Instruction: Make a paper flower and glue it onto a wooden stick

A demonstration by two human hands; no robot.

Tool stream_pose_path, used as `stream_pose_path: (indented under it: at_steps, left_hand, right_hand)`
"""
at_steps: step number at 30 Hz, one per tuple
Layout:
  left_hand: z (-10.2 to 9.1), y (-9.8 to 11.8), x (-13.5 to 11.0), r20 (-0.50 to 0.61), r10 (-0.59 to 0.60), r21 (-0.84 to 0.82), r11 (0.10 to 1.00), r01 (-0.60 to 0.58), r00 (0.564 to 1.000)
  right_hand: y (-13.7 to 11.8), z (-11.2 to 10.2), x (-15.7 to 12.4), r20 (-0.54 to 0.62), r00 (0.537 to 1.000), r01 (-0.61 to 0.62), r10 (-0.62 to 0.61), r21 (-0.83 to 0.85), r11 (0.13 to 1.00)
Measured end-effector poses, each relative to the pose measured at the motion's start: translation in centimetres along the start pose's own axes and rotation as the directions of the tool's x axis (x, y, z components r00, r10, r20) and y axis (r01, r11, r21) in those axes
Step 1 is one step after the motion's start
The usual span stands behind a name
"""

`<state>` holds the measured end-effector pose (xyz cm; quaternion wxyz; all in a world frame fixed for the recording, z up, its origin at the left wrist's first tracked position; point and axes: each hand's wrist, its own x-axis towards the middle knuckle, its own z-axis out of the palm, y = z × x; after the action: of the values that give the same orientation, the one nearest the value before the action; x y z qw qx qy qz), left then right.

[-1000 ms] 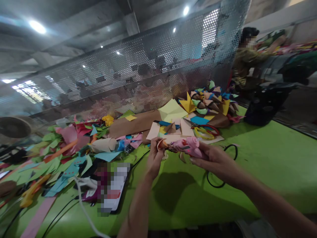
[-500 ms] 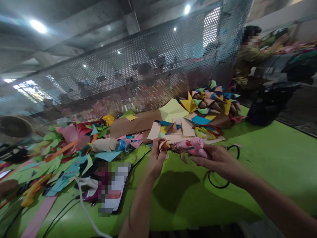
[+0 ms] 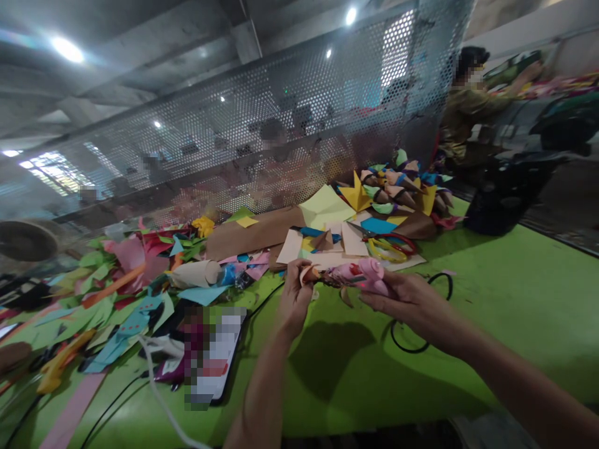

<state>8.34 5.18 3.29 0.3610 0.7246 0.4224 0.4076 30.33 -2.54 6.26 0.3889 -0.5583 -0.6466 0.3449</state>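
Note:
My right hand is wrapped round a pink hot glue gun, its nozzle pointing left. In my left hand a small peach and orange piece of rolled paper is pinched between the fingers. The gun's tip is close beside that piece; whether they touch I cannot tell. A black cord loops on the table by my right hand. Just beyond my hands lie cut papers in cream, and a pair of scissors with red and yellow handles.
Paper scraps in many colours heap over the left of the green table. A phone lies near white and black cables. Finished-looking paper cones are piled at the back. A black bin stands right, with a person beyond.
Both hands hold the same pieces in nearly the same place. The view has shifted very slightly; otherwise little differs.

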Motion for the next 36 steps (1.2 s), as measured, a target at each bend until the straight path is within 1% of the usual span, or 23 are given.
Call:
stream_pose_path:
  at_steps: [3, 11, 16, 24, 29, 36]
  left_hand:
    - [-0.03, 0.11, -0.04, 0.001, 0.008, 0.003, 1.000, -0.008, 1.000]
    - [0.09, -0.56, 0.09, 0.020, 0.018, 0.025, 1.000, -0.019, 1.000]
    - [0.11, -0.28, 0.04, 0.032, 0.024, 0.049, 0.998, -0.025, 0.999]
    - [0.21, -0.22, 0.08, 0.016, 0.021, 0.047, 0.999, -0.022, 1.000]
    - [0.26, -0.29, 0.07, 0.015, 0.009, 0.074, 0.997, -0.010, 1.000]
    - [0.26, -0.47, -0.08, 0.007, 0.033, 0.109, 0.993, -0.034, 0.999]
  right_hand:
    - [-0.02, 0.00, -0.05, -0.002, 1.000, -0.007, 0.007, 0.001, 1.000]
    - [0.04, -0.08, -0.05, 0.017, 1.000, -0.015, 0.016, -0.040, 0.999]
    - [0.14, -0.24, -0.11, 0.007, 0.999, -0.033, 0.034, -0.065, 0.997]
    - [0.52, -0.32, -0.25, -0.017, 0.998, -0.053, 0.052, -0.040, 0.998]
    - [0.67, 0.03, -0.24, 0.006, 1.000, -0.021, 0.021, -0.012, 1.000]
    - [0.47, 0.26, -0.10, -0.005, 1.000, -0.007, 0.007, -0.106, 0.994]
